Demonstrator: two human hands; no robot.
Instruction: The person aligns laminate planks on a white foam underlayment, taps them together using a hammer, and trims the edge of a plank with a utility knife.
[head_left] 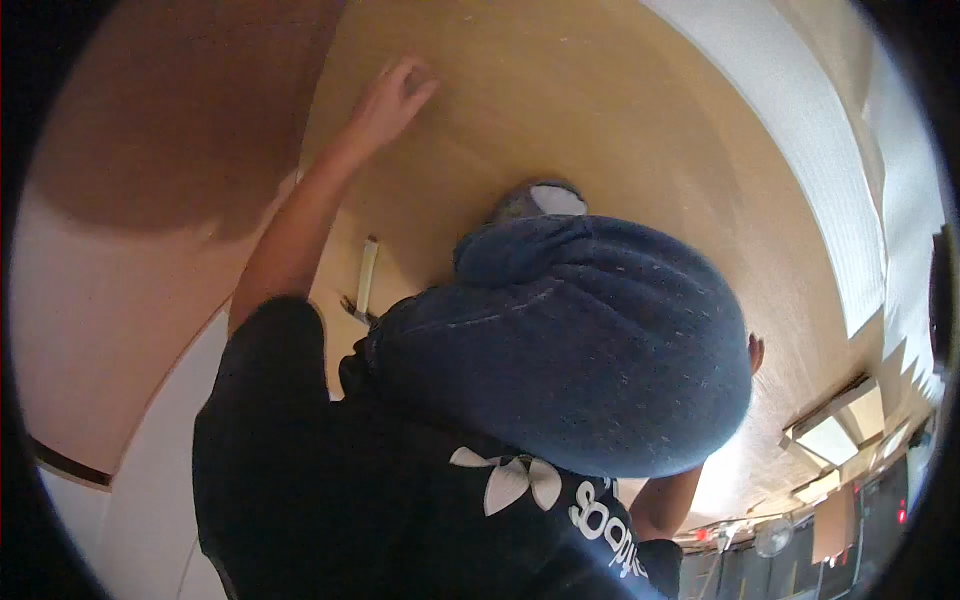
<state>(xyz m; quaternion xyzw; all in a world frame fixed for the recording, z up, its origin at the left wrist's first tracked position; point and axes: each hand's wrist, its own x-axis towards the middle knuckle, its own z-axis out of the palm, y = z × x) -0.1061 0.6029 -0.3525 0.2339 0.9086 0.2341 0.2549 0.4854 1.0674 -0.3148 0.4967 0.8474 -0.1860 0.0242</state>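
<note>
A: Left hand?
B: One, loosely curled, blurred, above the tan wooden panel; cannot tell whether it holds anything.
A: Right hand?
B: One, mostly hidden behind the denim knee; opening and hold cannot be told.
A: Hammer?
B: One, pale-handled, on the panel between left forearm and knee.

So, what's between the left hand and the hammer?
Nothing, just bare wooden panel between the left hand and hammer; head view shows it.
</note>
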